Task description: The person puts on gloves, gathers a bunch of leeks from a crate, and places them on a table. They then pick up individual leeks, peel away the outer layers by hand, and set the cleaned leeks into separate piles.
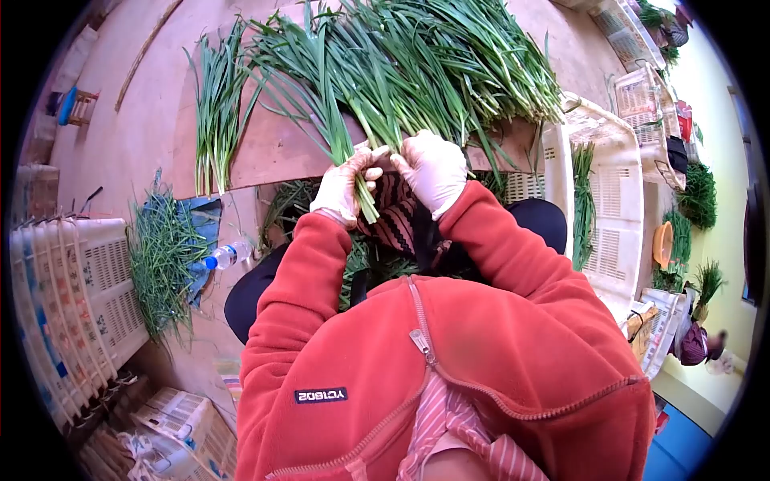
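My left hand [346, 186], in a whitish glove, is closed around the lower stems of a bunch of long green chives [345, 128], whose cut ends stick out below my fingers. Right beside it, my gloved right hand [434, 170] grips the base of the big chive pile [433, 56], which fans out across the wooden board [281, 152]. Both hands meet at the near edge of the board, over my lap. My red jacket sleeves [497, 240] fill the lower view.
A smaller chive bunch [212, 120] lies on the board's left. Loose trimmings [164, 256] lie on a blue cloth beside a water bottle [228, 255]. Stacked white crates [72, 297] stand left, a crate with greens [609, 200] right. Another person [696, 345] sits far right.
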Demonstrator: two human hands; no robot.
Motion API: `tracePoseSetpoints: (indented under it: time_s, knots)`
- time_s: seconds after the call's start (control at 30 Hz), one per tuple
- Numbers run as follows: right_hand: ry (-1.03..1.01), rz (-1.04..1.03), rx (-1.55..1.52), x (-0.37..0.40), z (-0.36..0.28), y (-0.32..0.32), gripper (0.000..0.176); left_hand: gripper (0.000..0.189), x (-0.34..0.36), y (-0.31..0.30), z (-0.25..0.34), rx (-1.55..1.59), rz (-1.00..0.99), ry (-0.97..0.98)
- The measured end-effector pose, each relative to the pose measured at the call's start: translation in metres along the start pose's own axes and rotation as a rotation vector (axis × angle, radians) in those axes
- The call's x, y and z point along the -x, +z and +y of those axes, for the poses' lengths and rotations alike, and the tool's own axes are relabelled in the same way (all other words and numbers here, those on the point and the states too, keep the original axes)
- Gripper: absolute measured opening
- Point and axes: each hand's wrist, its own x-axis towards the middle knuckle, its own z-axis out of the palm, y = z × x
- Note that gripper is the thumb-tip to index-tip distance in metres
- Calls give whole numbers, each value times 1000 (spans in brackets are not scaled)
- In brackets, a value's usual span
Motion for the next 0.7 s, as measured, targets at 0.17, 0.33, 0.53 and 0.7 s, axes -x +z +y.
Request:
tracePoseSetpoints:
  time_s: [0.17, 0.33, 0.53, 0.7]
  knots:
    - [292, -118, -162, 1, 4, 0, 28, 32, 10, 5, 2, -45, 64, 45]
    - [467, -134, -632, 1, 14, 7, 36, 35, 18, 10, -5, -107, 168, 116]
    - [438, -50, -1172, 2, 0, 3, 46, 31, 22, 34, -9, -42, 56, 61]
    - [508, -224, -1112, 3, -12, -15, 49, 30, 1, 14, -29, 86, -54, 11]
